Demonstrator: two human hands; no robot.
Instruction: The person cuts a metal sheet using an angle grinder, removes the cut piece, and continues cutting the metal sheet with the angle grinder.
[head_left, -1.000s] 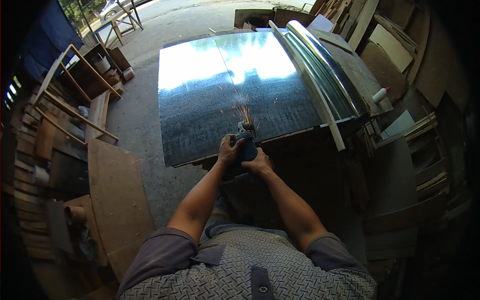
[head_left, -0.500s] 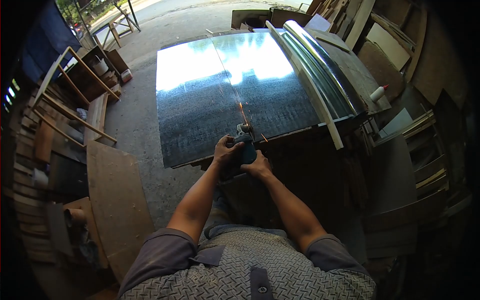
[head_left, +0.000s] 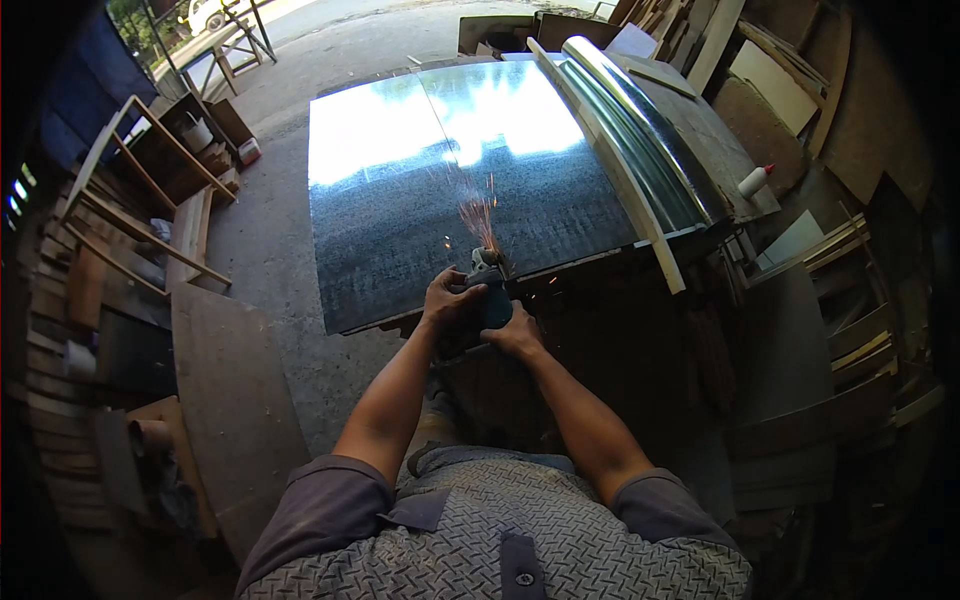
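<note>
Both my hands are closed around an angle grinder (head_left: 494, 304) at the near edge of a shiny metal sheet (head_left: 400, 230). My left hand (head_left: 450, 298) grips the front of its body, close to the metal head. My right hand (head_left: 518, 332) wraps the rear of the body from the right. Orange sparks (head_left: 480, 222) fan forward over the sheet from the grinder's head. A thin dark line runs lengthwise on the sheet ahead of the tool. The disc is mostly hidden.
A long wooden strip (head_left: 610, 160) lies on the sheet's right side, beside a rolled part of the metal (head_left: 650, 130). Farther right is a white bottle with a red tip (head_left: 756, 181). A wooden frame (head_left: 150, 195) and a curved board (head_left: 235, 400) stand at the left.
The sparks have spread into a wider, denser fan. My hands and the grinder stay almost in place, and the view has shifted slightly. A white vehicle now shows at the top left.
</note>
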